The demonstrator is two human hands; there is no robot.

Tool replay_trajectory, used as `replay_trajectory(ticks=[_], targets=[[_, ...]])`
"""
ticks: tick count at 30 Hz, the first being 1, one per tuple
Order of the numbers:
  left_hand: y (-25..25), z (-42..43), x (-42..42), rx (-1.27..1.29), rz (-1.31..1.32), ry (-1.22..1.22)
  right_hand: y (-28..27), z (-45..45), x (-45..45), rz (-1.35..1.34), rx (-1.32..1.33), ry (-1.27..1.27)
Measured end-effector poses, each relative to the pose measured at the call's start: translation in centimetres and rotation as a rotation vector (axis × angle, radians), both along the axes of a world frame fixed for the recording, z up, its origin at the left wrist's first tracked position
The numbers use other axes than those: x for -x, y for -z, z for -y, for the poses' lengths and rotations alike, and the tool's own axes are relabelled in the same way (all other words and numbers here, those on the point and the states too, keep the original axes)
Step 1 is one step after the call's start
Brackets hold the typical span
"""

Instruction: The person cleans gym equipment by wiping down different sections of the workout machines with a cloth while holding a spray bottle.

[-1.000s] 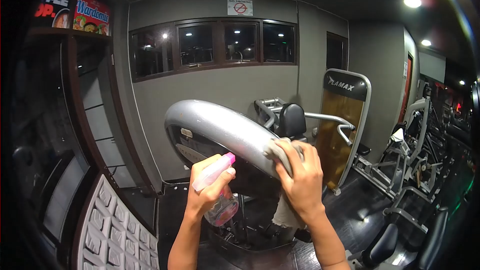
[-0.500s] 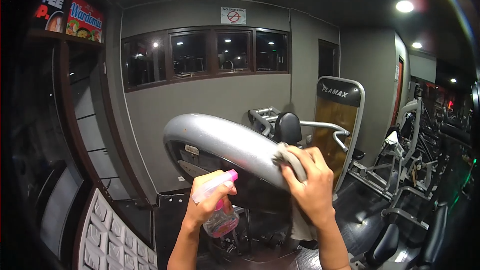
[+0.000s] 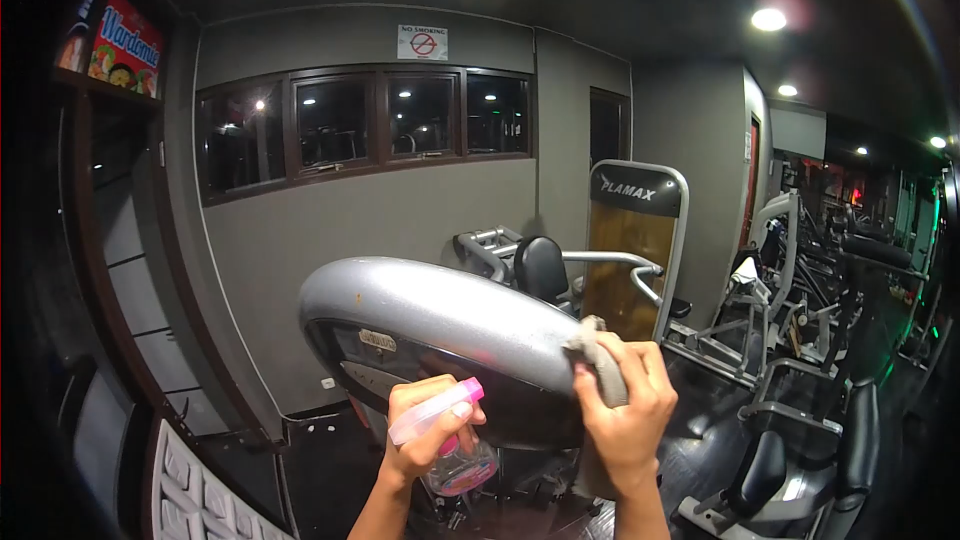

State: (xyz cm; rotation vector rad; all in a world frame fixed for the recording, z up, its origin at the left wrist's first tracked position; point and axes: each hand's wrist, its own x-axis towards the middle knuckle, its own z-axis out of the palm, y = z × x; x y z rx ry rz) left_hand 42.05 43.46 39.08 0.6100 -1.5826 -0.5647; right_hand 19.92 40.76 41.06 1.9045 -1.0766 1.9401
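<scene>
My left hand is wrapped round a spray bottle with a pink nozzle and a clear body. It is in front of the dark side panel of a gym machine. A grey cloth is gripped in my right hand, with its loose end hanging below the palm. The cloth lies against the right end of the machine's curved silver frame. A small label plate shows on the dark panel under the silver curve.
Behind stands a machine tower marked PLAMAX, with a black pad and bars beside it. More gym machines and a padded seat are on the right. A white patterned panel stands at lower left.
My view has turned to the right, so the background has shifted left. The right hand with the cloth sits nearer the right end of the silver frame. Both hands keep their hold.
</scene>
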Motion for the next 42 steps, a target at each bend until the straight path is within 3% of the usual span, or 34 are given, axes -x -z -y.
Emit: replay_trajectory(ticks=[5,14,21,29,37,42], targets=[[0.4,0.6,-0.7,0.051,0.048,0.017,0.2,-0.8,-3.2,-0.095,0.043,-0.068],[0.7,0.6,-2.2,-0.026,0.032,0.137,2.6,-0.7,-1.5,0.087,0.03,0.069],[0.8,0.6,-2.8,-0.034,0.061,0.143,1.0,-1.2,-5.8,-0.08,0.057,-0.012],[2.2,0.9,-3.8,-0.04,0.07,0.199,4.7,-1.6,-4.2,0.217,0.022,0.21],[2.8,1.3,-4.2,0.027,0.101,0.211,6.2,-1.5,-6.9,0.093,0.146,0.15],[3.3,1.6,-4.2,0.082,0.124,0.19,7.0,-2.0,-5.4,0.219,0.074,0.288]])
